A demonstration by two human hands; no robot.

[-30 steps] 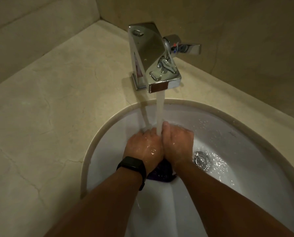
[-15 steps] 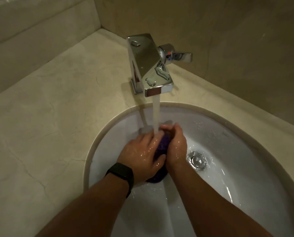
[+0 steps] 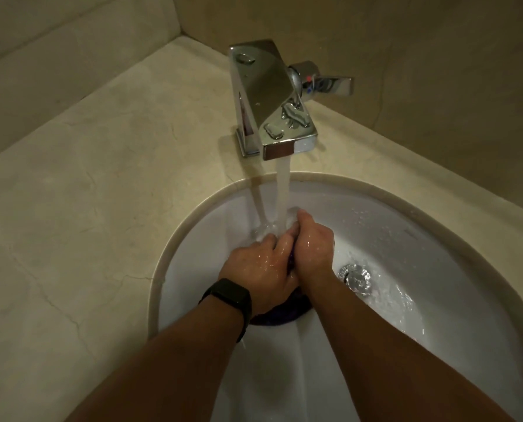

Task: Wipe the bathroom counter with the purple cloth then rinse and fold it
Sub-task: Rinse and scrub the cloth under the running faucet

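While tap water (image 3: pixel 283 190) runs over them, the left hand (image 3: pixel 258 269) and right hand (image 3: pixel 313 248) press together, gripping the purple cloth (image 3: pixel 280 315) bunched between them, its bulk hanging beneath both wrists.

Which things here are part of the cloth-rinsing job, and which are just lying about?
In the job: purple cloth, gripped by left hand and right hand; running tap; sink; counter.
Just there: black wristband; wall.
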